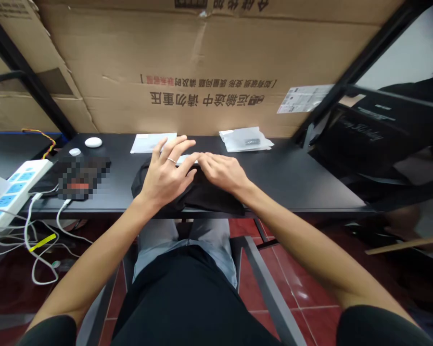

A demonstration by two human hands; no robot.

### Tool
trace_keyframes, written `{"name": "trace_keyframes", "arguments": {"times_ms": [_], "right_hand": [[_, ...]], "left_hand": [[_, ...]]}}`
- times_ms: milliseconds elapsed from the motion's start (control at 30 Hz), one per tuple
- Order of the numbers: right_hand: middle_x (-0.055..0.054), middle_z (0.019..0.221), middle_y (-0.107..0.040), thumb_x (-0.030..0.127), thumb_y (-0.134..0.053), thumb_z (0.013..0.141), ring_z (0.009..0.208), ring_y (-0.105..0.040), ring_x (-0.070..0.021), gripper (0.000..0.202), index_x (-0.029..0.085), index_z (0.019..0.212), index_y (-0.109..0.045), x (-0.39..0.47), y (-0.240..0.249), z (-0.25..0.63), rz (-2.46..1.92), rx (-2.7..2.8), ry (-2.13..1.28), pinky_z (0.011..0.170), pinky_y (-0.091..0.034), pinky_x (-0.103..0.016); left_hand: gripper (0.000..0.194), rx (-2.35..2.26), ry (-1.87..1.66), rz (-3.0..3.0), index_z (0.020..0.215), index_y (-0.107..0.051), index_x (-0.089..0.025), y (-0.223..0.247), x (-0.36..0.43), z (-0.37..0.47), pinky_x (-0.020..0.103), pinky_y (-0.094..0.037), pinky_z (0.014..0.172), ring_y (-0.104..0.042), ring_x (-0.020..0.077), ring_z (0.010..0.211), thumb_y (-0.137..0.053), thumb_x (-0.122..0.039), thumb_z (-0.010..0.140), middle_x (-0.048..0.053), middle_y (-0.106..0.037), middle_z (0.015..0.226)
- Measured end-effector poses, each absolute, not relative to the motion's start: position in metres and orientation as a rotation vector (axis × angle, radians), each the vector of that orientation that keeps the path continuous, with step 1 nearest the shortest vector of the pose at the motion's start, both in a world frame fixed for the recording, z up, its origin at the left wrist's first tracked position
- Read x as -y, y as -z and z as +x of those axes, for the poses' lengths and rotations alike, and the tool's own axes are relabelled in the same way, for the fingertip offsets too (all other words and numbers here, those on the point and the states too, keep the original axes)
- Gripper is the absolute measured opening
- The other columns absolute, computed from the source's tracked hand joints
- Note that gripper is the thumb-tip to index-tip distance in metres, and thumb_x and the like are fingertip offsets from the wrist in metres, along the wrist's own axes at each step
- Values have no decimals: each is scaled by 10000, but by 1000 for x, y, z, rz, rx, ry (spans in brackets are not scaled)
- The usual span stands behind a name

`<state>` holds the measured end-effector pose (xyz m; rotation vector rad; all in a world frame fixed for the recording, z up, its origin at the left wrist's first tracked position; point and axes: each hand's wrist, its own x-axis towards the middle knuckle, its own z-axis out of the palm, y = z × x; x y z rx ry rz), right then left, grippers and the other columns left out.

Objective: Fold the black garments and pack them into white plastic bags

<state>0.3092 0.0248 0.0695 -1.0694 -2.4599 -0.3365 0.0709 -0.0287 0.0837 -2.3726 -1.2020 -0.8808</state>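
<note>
A dark piece of cloth or a soft bag [212, 194] lies in folds along the front of the black table, beneath both of my hands. My left hand [168, 170], with a ring on one finger, is over its left part, fingers spread and thumb apart. Its index fingertip meets the fingers of my right hand [222, 172]. Those fingers are bent and pressed together at the cloth's far edge; what they pinch is hidden. A small pale flat piece [183, 159] shows between the hands, partly covered by my left fingers.
Two translucent plastic packets, a left one [144, 143] and a right one [243, 140], lie before a large cardboard sheet [202, 57]. To the left are a white oval case [93, 142], a blurred-out dark item [82, 178], cables and a power strip [12, 192].
</note>
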Motion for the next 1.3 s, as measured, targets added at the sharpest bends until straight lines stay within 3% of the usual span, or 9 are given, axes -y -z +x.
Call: {"name": "trace_keyframes", "arguments": {"times_ms": [100,167,267,333,533,800,967,1100,1300], "right_hand": [[-168,1451,-839,282,-390,1217,1307,-809,-337,438,215,1353,-800,-6,-51,313,-995,2571,339,1073,-676,-466],[-135,1499,-827,275,-405,1226,1355,-804,-321,424,239,1328,-815,-1,-45,320,-937,2620,339,1109,-679,-462],[-83,1537,-813,242,-431,1225,1435,-775,-293,405,272,1340,-818,-3,-43,339,-823,2664,288,1183,-665,-476],[-77,1522,-821,231,-450,1219,1446,-773,-293,391,274,1327,-824,-5,-40,356,-802,2646,264,1196,-663,-496],[-106,1384,-878,314,-524,1199,1273,-855,-306,319,272,1193,-841,-4,-28,393,-916,2486,206,1049,-724,-491],[-86,1220,-918,370,-603,1174,1119,-896,-316,258,296,1157,-849,-3,-29,397,-1032,2326,207,1009,-725,-480],[-77,1225,-919,251,-583,1178,1080,-906,-268,259,271,1219,-839,-5,-27,399,-881,2333,284,984,-728,-385],[-88,1184,-924,150,-622,1136,1020,-915,-246,226,229,1176,-831,-6,-24,397,-726,2275,415,918,-727,-313],[-69,1200,-925,118,-699,1087,1004,-920,-246,195,250,1126,-838,-5,-22,395,-672,2184,337,913,-745,-319]], "left_hand": [[315,1156,801,-2412,1387,-792,-255,-72,26,76,608,-431,1381,-631,342,1566,-606,-233,1134,139,-725,1610],[275,1170,702,-2438,1248,-831,-231,-63,22,79,547,-554,1246,-741,330,1383,-596,-171,1118,146,-823,1403],[304,1192,537,-2430,1097,-834,-229,-53,18,79,468,-637,990,-792,315,1179,-552,-116,1116,131,-858,1160],[314,1188,493,-2418,1093,-823,-228,-50,19,76,451,-634,921,-789,313,1166,-532,-115,1127,134,-851,1172],[264,1197,486,-2425,1112,-799,-208,-51,25,68,465,-624,935,-776,325,1197,-542,-156,1143,147,-834,1247],[170,1087,622,-2525,1253,-808,-235,-59,33,105,451,-610,959,-746,311,1204,-698,-255,1125,123,-811,1291],[152,972,701,-2444,1179,-821,-187,-57,21,143,427,-580,895,-752,294,1150,-686,-247,1144,129,-813,1186],[203,861,744,-2375,1056,-815,-181,-47,10,155,409,-533,852,-756,259,1025,-636,-127,1136,101,-818,1082],[277,757,750,-2301,1066,-816,-192,-47,13,147,398,-497,822,-749,236,1010,-580,-64,1137,88,-821,1111]]}}
